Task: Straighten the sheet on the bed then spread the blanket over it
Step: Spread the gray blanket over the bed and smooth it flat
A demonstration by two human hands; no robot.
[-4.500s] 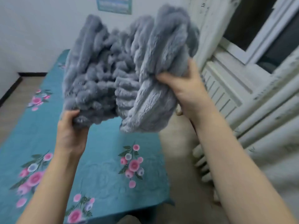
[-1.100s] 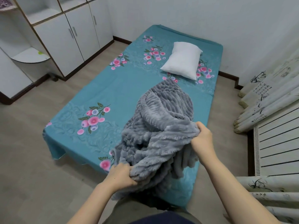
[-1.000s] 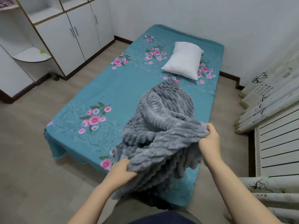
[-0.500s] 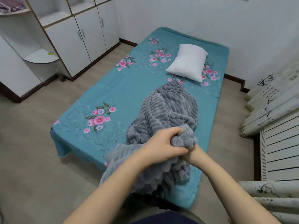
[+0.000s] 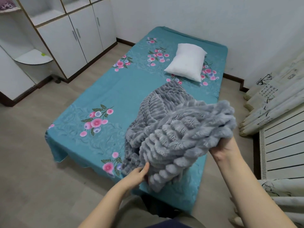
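Right, the sheet (image 5: 105, 89) lies flat and smooth across the bed (image 5: 181, 199), teal with pink flowers, its near-left corner draping over the edge, so the straightening part looks done. Now for the blanket (image 5: 172, 129): grey and ribbed, it sits in a bunched heap on the right half of the sheet, its far end trailing up to just short of the white pillow (image 5: 185, 63), its near part lifted clear. The left hand (image 5: 136, 174) pinches a fold at the near-left edge of the heap, thumb on the outside, fingers tucked in out of sight. The right hand (image 5: 225, 148) clutches a thick wad on the right side, raised above the sheet, fingers buried in the pile. So the spreading has barely begun, I'd say: the whole left half of the sheet is bare, and those folds need shaking out and pulling wide. White cupboards (image 5: 74, 40) line the far left; a radiator (image 5: 283, 148) and gathered curtain (image 5: 269, 102) crowd the right side. That pillow sits where the blanket's far edge would land, so watch for it
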